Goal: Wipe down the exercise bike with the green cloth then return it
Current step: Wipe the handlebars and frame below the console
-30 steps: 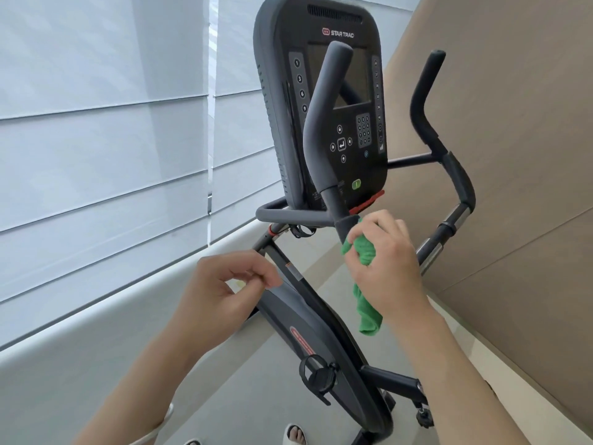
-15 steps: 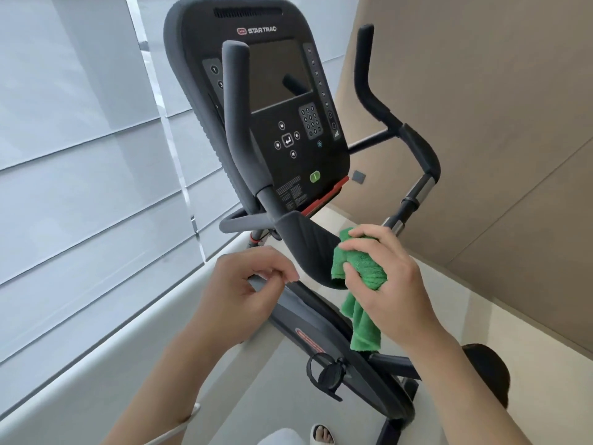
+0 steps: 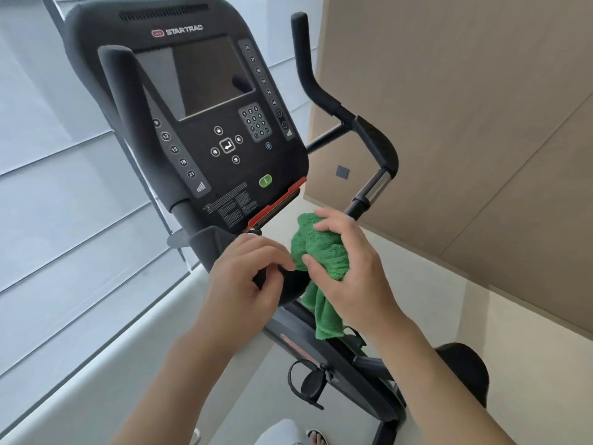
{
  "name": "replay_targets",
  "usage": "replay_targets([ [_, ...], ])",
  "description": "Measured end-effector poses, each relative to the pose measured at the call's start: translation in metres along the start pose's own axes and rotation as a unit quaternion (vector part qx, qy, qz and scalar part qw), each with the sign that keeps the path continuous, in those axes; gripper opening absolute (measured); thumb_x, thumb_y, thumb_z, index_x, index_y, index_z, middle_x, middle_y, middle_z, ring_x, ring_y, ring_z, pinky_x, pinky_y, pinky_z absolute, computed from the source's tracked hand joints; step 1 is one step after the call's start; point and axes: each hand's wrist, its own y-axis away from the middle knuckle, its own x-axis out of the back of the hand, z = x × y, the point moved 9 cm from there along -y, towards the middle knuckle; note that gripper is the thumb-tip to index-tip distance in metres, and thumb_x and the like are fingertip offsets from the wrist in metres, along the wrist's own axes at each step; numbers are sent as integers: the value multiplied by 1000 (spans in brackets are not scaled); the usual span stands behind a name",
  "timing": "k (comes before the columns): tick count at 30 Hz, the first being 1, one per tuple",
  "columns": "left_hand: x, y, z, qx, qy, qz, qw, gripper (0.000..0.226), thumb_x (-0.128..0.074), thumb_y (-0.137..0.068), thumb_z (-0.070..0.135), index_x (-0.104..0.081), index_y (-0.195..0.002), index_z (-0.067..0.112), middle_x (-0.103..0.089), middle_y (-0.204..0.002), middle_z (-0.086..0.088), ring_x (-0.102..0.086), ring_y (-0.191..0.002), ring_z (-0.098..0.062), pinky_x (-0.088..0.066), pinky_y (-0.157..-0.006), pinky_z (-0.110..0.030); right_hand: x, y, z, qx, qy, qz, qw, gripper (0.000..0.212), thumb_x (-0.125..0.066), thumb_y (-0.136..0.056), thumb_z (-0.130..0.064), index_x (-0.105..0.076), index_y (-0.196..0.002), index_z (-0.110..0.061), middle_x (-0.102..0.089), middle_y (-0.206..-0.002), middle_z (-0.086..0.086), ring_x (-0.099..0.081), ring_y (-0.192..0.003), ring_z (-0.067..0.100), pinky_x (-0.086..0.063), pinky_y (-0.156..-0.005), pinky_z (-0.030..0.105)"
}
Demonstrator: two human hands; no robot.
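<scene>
Green cloth (image 3: 321, 252) fluffy terry; console (image 3: 205, 101) matt black plastic, screen glossy; handlebar section (image 3: 373, 184) shiny metal.

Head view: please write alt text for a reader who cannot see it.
A person's right hand grips a green cloth against an exercise bike below its console. The left hand is beside it, fingers curled.

Pale window blinds (image 3: 64, 175) on the left, tan panelled wall (image 3: 465, 107) on the right, light floor (image 3: 529, 364)
</scene>
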Motion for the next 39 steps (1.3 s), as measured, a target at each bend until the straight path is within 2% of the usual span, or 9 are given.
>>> replay_targets([
  [4, -12, -14, 6, -8, -15, 63, 998, 33, -55, -81, -8, -77, -82, 17, -73, -96, 12, -66, -100, -18, -53, -84, -34, -14, -17, 17, 24, 59, 14, 998, 36, -65, -103, -29, -58, -134, -14, -48, -155, 2, -44, -146, 21, -46, -116, 44],
  [8, -26, -28, -4, -3, -105, 71, 992, 27, -55, -81, -3, -75, -81, 15, -73, -95, 11, -64, -96, -17, -54, -78, -38, -44, -18, 38, 92, 243, -4, 966, 30, -59, -105, -39, -75, -125, -24, -61, -149, -3, -40, -151, 25, -26, -123, 63],
  [10, -32, -32, -16, 19, -170, 62, 983, 25, -56, -80, -1, -75, -80, 14, -73, -93, 8, -63, -95, -19, -53, -82, -43, -48, -15, 41, 162, 213, 7, 963, 24, -62, -103, -35, -79, -111, -20, -71, -133, -3, -52, -141, 24, -29, -122, 55],
  [13, -44, -35, -31, 62, -234, 28, 970, 24, -56, -81, 5, -76, -80, 17, -73, -89, 7, -64, -90, -22, -53, -82, -44, -44, -17, 46, 243, 153, 32, 957, 20, -68, -97, -28, -80, -98, -12, -77, -110, 2, -65, -115, 26, -46, -105, 42],
  [19, -58, -33, -40, 80, -350, -24, 933, 22, -54, -84, 15, -71, -72, 22, -65, -69, 9, -58, -66, -21, -42, -75, -36, -37, -34, 66, 342, 124, 17, 932, 22, -62, -91, -28, -76, -88, -11, -74, -93, 5, -66, -90, 25, -48, -88, 37],
  [25, -60, -35, -42, 98, -372, 1, 923, 26, -51, -82, 13, -65, -63, 23, -61, -60, 10, -39, -53, -16, -45, -73, -35, 10, -91, 137, 300, 173, 8, 938, 34, -50, -95, -33, -75, -84, -13, -71, -80, 4, -65, -72, 25, -49, -70, 37],
  [33, -60, -35, -40, 127, -395, -21, 909, 28, -44, -78, 12, -47, -52, 20, -41, -47, 10, -27, -43, -12, -35, -70, -32, 36, -124, 169, 273, 222, -5, 936, 33, -49, -94, -34, -69, -77, -14, -66, -75, 3, -57, -68, 23, -45, -65, 36],
  [36, -61, -36, -31, 108, -390, -26, 914, 33, -42, -76, 8, -27, -52, 25, -20, -44, 12, -13, -44, -7, -37, -67, -33, 35, -127, 170, 225, 237, -28, 945, 28, -53, -91, -32, -69, -76, -15, -66, -75, 1, -57, -69, 22, -45, -67, 36],
  [39, -65, -35, -33, 119, -416, -59, 900, 43, -47, -82, 2, -25, -53, 25, -28, -44, 9, -21, -42, -14, -37, -68, -35, 58, -145, 190, 126, 252, -19, 959, 31, -51, -93, -31, -66, -73, -13, -63, -72, 2, -54, -70, 22, -46, -65, 39],
])
